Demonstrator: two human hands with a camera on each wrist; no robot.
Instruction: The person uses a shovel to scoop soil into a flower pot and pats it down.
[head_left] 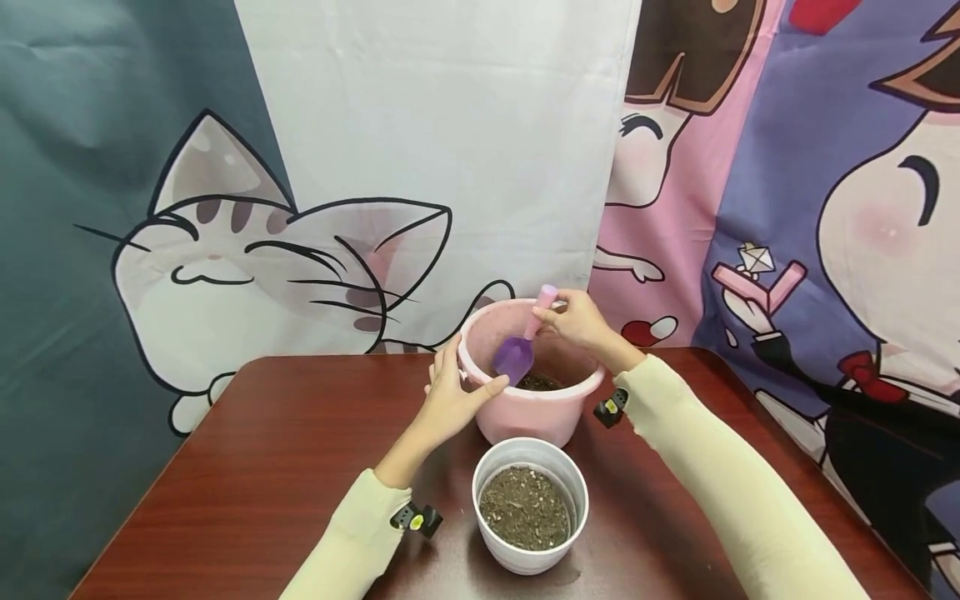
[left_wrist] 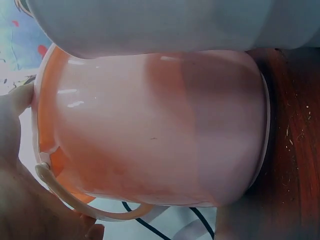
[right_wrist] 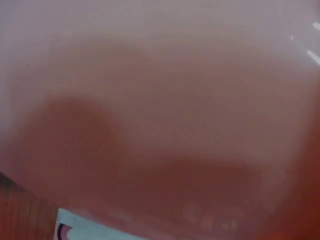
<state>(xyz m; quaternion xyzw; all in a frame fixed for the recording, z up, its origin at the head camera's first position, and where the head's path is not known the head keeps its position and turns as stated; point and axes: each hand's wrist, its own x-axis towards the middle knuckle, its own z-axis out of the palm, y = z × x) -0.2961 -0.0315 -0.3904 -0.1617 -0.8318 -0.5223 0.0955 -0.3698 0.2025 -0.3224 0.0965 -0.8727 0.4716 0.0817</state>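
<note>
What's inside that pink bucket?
Dark soil shows low inside the pink bucket, and the right hand holds a purple scoop at its opening. The bucket's near side covers part of the bottom, so the amount of soil cannot be told.

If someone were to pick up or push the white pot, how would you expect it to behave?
The white pot probably has some weight, as soil lies inside. Its smooth, even wall suggests stiff plastic that should keep its shape. It narrows downward, so a push near the rim might tip it.
</note>
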